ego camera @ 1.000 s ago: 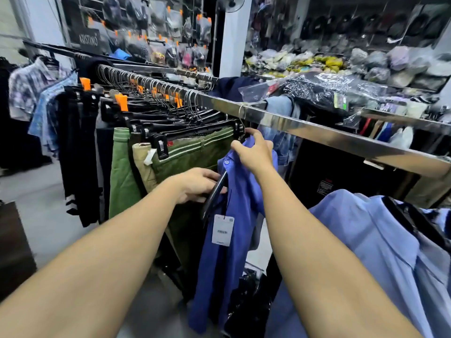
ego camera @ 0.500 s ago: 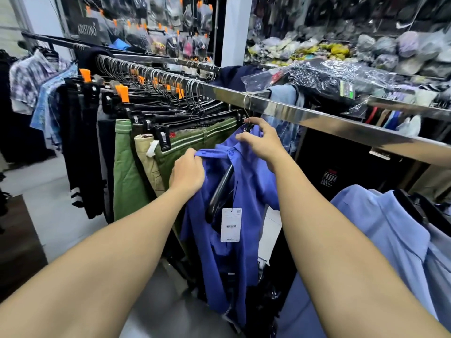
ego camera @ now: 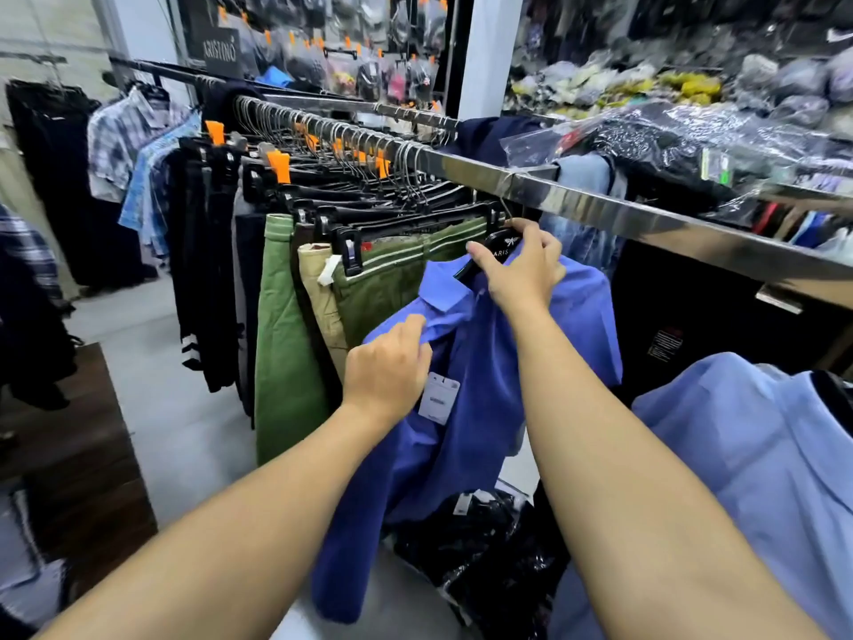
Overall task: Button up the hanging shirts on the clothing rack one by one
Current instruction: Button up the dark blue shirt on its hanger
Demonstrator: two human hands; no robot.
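Settling the blue shirt on its hanger before buttoning

The person is dealing with the blue shirt, which is hanging from the steel rack rail just beside the green trousers. The right hand is gripping the top of the black hanger with its fingers curled round it, while the left hand is pinching the shirt's collar and front edge, close above the white price tag. This looks like the squaring-up step, with no button being worked yet; the placket is hidden in folds. Next, both hands would need to be coming down to the front edges, finding the top button and its hole. A paler blue shirt is waiting nearby on the right.
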